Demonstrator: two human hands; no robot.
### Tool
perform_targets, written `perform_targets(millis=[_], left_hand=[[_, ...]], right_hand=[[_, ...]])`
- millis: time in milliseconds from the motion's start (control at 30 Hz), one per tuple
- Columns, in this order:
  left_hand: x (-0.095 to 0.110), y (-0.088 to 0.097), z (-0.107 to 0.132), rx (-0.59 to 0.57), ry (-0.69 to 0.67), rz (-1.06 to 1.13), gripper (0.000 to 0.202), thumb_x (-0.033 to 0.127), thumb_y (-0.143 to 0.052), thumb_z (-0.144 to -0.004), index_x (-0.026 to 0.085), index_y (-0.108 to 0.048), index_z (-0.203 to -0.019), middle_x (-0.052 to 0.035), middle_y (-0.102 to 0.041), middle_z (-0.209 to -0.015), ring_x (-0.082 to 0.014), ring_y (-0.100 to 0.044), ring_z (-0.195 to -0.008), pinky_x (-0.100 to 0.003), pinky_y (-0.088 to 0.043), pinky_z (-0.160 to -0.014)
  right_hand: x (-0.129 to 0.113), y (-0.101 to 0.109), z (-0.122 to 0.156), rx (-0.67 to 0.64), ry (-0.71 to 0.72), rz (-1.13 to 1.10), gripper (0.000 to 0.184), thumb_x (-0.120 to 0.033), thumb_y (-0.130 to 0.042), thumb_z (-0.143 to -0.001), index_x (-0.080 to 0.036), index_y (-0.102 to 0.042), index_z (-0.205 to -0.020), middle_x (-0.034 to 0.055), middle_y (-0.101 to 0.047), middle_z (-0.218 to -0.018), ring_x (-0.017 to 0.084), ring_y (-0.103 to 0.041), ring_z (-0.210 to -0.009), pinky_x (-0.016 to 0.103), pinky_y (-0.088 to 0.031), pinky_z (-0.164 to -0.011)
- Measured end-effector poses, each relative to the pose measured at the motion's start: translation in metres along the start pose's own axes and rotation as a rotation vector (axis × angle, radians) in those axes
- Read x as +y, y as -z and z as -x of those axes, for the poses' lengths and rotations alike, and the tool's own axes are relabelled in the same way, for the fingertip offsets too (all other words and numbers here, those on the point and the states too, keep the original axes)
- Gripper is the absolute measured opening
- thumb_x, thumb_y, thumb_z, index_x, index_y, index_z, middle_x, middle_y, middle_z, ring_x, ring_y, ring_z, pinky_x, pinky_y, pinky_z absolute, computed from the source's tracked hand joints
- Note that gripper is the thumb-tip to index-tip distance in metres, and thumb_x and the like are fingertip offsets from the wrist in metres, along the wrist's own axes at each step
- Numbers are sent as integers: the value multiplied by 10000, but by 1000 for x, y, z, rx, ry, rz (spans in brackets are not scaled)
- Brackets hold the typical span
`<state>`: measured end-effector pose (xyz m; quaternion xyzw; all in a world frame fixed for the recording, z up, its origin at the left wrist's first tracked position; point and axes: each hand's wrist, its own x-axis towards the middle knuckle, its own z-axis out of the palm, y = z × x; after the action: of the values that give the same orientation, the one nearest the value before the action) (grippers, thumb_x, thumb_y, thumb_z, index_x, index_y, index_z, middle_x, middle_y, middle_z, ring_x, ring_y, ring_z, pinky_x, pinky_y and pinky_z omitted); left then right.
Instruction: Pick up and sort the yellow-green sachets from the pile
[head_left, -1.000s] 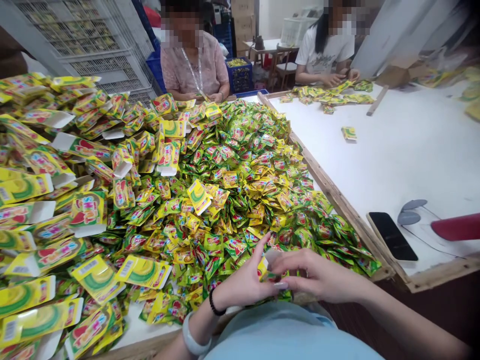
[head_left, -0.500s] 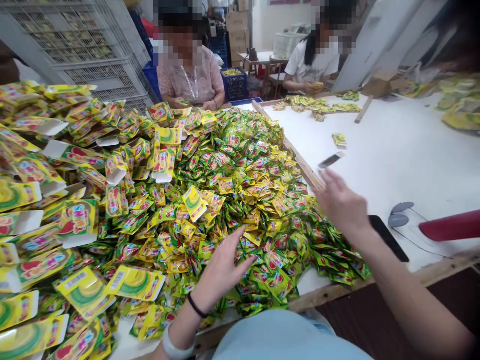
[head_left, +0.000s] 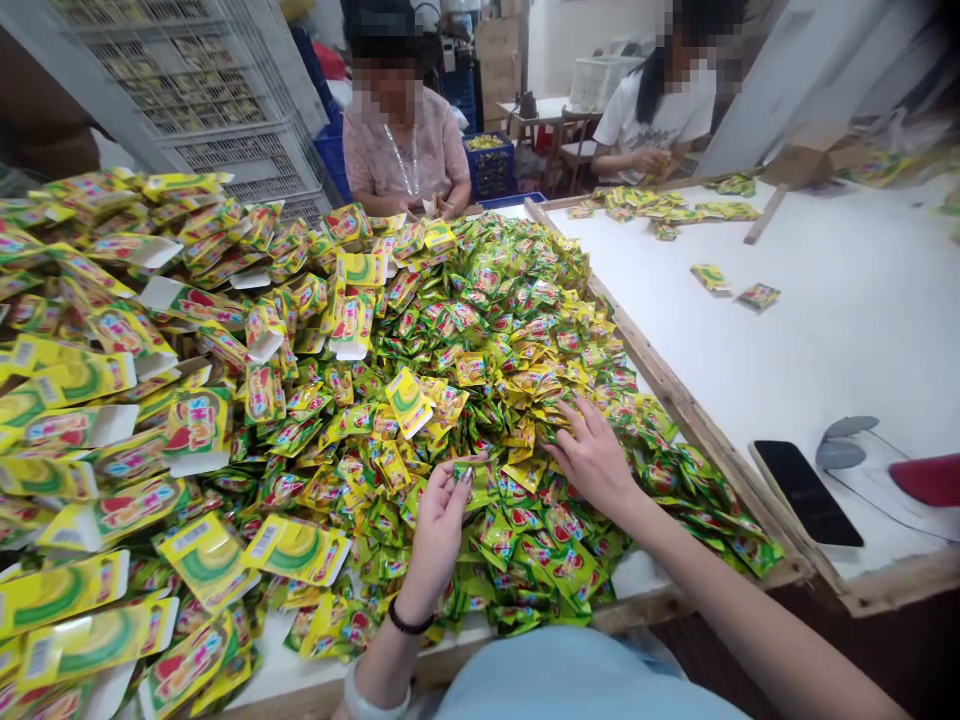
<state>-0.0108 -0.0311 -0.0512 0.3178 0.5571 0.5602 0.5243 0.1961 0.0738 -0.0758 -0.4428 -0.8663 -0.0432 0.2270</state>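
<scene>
Brought the right hand (head_left: 596,465) back from over the tabletop (head_left: 832,350) at right to the packet heap (head_left: 517,320) at centre, leaving a flat packet (head_left: 757,297) at upper right. Spread the right fingers loosely on the heap; seemingly pinched a green packet (head_left: 481,492) just below centre with the left hand (head_left: 437,520). Looked light, soft and slick, likely to slide, hardly fragile; best taken by a flat edge.

Packing workshop, to judge by wood-edged white worktables (head_left: 817,350), bulk heap of sachets (head_left: 517,325), piled small printed cartons (head_left: 199,420), stacked pale crates (head_left: 225,152), filled blue crate (head_left: 491,175), stacked cardboard boxes (head_left: 498,75), and two co-workers (head_left: 442,150) at far edges.
</scene>
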Motion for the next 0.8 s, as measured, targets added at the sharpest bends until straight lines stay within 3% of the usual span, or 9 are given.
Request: perform_targets(millis=[133,233,300,367,433,500,633,700,800], left_hand=[[-5,-19,-10,89,114,314,251,294,-623,-774,208,-563,-1002,-34,-625,-1074,-122,-583,-822,-239,-479,-743],[-6,-30,-12,76,77,372,229,287,-611,-781,199,-566,-988,-44,-618,-1079,-132,-584,-863,-234,-473,-737],[-4,-31,-11,91,68,352,221,291,-611,-780,201,-571,-978,-34,-629,-1028,-135,-588,-863,-231,-473,-729],[-2,-29,-9,143,65,332,230,296,-626,-767,209,-577,-974,-14,-637,-964,-126,-592,-822,-235,-481,-731],[-2,-24,-7,180,42,341,257,296,-626,-766,219,-580,-1007,-6,-642,-946,-125,-596,-812,-252,-494,-752],[-2,-20,-7,171,17,369,295,289,-606,-782,228,-575,-1070,-23,-644,-1006,-143,-604,-871,-275,-503,-782],[-4,-15,-9,144,35,432,318,300,-589,-799,213,-592,-1104,-57,-633,-1117,-182,-599,-991,-301,-504,-825],[-4,-14,-10,133,42,443,332,309,-584,-806,210,-593,-1123,-63,-633,-1129,-185,-599,-1004,-302,-499,-842],[-3,-13,-11,110,18,418,354,308,-557,-829,220,-574,-1171,-69,-620,-1165,-183,-594,-1021,-291,-493,-850]], right_hand=[[-13,15,6,213,-142,-329,158,-235,-533,-869,-192,-606,-736,79,-530,-1285,283,-346,-1298,499,-315,-1054],[-24,24,9,178,-259,-619,182,-269,-512,-883,-205,-597,-736,73,-515,-1291,253,-413,-1254,458,-401,-1002],[-24,25,12,123,-276,-588,176,-287,-526,-871,-200,-582,-728,85,-499,-1305,280,-371,-1281,502,-372,-1014],[-20,23,15,156,-278,-397,109,-285,-556,-843,-181,-584,-830,123,-441,-1353,328,-247,-1339,575,-285,-1044],[-16,15,15,158,-201,-223,194,-248,-568,-825,-148,-565,-992,157,-355,-1412,349,-133,-1370,593,-240,-1060],[-14,4,12,59,-15,-145,275,-182,-561,-819,-140,-548,-1090,153,-298,-1450,341,-102,-1377,564,-241,-1076],[-11,-15,-3,-87,391,-162,213,-73,-498,-841,-172,-612,-990,103,-411,-1401,303,-213,-1361,537,-245,-1087],[-11,-13,-12,-45,403,-271,211,-70,-467,-864,-182,-625,-950,83,-503,-1328,283,-264,-1345,524,-270,-1078],[-16,8,-20,-4,160,-595,158,-146,-468,-897,-200,-610,-942,77,-605,-1166,245,-402,-1260,461,-375,-1017]])
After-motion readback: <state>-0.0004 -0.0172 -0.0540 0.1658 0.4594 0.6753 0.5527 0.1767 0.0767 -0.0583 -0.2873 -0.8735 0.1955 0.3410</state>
